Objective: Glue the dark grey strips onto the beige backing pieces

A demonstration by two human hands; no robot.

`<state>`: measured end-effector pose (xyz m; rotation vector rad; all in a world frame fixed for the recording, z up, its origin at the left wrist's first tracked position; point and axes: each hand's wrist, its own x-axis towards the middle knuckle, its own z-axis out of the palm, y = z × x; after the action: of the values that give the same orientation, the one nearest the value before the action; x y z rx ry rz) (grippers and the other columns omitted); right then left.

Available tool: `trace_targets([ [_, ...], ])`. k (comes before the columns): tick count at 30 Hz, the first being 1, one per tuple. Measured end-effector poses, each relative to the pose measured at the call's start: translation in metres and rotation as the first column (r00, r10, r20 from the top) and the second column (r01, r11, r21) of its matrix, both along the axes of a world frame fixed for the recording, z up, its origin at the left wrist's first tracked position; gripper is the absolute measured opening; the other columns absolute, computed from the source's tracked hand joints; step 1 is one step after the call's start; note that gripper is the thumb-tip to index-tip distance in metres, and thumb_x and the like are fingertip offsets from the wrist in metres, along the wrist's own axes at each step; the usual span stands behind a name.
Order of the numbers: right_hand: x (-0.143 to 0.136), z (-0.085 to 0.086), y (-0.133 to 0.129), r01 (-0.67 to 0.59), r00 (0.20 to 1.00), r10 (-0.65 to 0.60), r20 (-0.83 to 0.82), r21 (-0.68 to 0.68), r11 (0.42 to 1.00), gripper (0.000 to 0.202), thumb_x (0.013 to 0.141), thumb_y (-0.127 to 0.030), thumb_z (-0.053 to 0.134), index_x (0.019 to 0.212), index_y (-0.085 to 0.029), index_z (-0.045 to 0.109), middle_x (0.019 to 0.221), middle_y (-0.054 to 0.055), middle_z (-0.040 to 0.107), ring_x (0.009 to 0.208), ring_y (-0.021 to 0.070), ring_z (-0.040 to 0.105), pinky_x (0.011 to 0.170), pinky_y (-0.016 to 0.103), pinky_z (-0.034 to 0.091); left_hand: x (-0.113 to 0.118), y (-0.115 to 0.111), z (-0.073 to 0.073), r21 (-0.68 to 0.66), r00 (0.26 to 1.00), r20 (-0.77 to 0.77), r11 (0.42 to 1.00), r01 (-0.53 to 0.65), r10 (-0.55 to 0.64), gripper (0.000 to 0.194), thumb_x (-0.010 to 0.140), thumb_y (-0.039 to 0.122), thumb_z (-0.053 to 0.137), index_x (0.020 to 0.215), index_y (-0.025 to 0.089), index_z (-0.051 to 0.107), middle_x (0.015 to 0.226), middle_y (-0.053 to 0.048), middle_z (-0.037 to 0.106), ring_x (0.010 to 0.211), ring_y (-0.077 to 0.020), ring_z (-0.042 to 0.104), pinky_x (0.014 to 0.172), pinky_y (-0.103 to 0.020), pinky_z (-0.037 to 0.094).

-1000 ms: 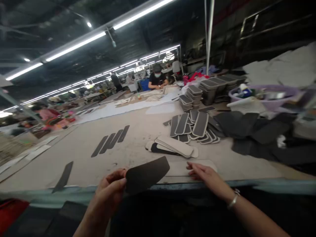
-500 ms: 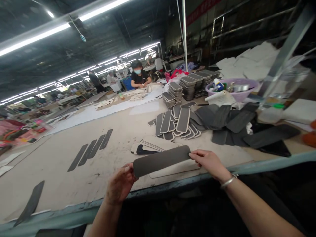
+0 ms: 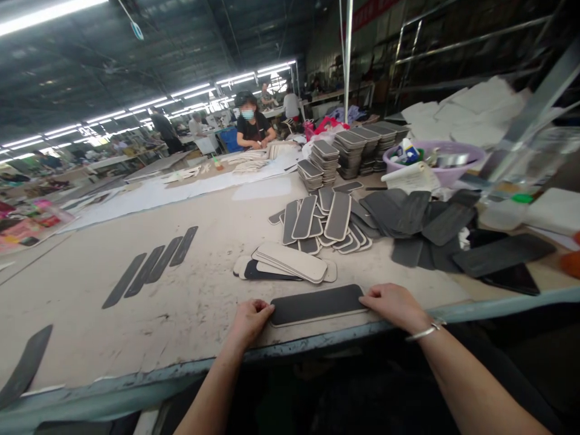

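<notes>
A dark grey rounded strip (image 3: pixel 317 304) lies over a slightly larger cream piece (image 3: pixel 312 322) near the table's front edge; a thin cream rim shows along its lower side. My left hand (image 3: pixel 251 320) pinches the strip's left end, fingers closed. At the right end, my right hand (image 3: pixel 392 304) grips the corner between thumb and fingers, a silver bracelet on its wrist. Just behind lie fanned cream pieces (image 3: pixel 294 261) with a black one among them. Farther back is a loose heap of grey pieces with cream borders (image 3: pixel 304 217).
Four dark strips (image 3: pixel 158 261) lie in a slanted row on the left, another (image 3: pixel 27 365) at the near left edge. Dark pieces (image 3: pixel 410 214) pile up at right, before a purple basin (image 3: pixel 446 172). Stacks (image 3: pixel 356 145) stand behind. A masked person (image 3: pixel 254 127) works across the table.
The grey strip, held raised and tilted before, has come down flat onto the cream piece. My left hand has moved right and closed on its end. The view has shifted slightly.
</notes>
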<state>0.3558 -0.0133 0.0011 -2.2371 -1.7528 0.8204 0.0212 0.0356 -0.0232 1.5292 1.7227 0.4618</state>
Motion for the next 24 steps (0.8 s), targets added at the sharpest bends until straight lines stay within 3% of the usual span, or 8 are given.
trace_targets([
  [8,0.003,-0.005,0.008,-0.036,0.998,0.042,0.044,-0.124,0.992,0.034,0.073,-0.050,0.047,0.058,-0.023,0.062,0.062,0.001,0.062,0.063,0.0172,0.055,0.055,0.026,0.033,0.007,0.001,0.006,0.037,0.958,-0.276,0.996,0.086,-0.072,0.027,0.072,0.040,0.054,0.061,0.017,0.062,0.055,-0.001,0.059,0.054,-0.0126,0.052,0.050,-0.022,0.030],
  [17,0.013,-0.028,0.013,-0.079,0.995,0.085,0.060,-0.108,0.991,0.033,0.074,-0.049,0.048,0.062,-0.023,0.065,0.066,0.004,0.064,0.063,0.0204,0.057,0.059,0.031,0.037,0.009,-0.002,0.013,0.025,0.950,-0.307,0.997,0.072,-0.061,0.022,0.070,0.038,0.060,0.065,0.018,0.065,0.056,-0.001,0.060,0.058,-0.0133,0.055,0.053,-0.022,0.033],
  [24,0.009,-0.020,0.013,-0.075,0.995,0.083,0.057,-0.128,0.989,0.033,0.074,-0.048,0.047,0.063,-0.023,0.065,0.068,0.004,0.064,0.065,0.0192,0.057,0.059,0.030,0.037,0.013,-0.001,0.012,0.027,0.923,-0.376,0.995,0.099,-0.082,0.023,0.072,0.038,0.057,0.061,0.019,0.062,0.056,-0.001,0.061,0.057,-0.0130,0.054,0.053,-0.022,0.032],
])
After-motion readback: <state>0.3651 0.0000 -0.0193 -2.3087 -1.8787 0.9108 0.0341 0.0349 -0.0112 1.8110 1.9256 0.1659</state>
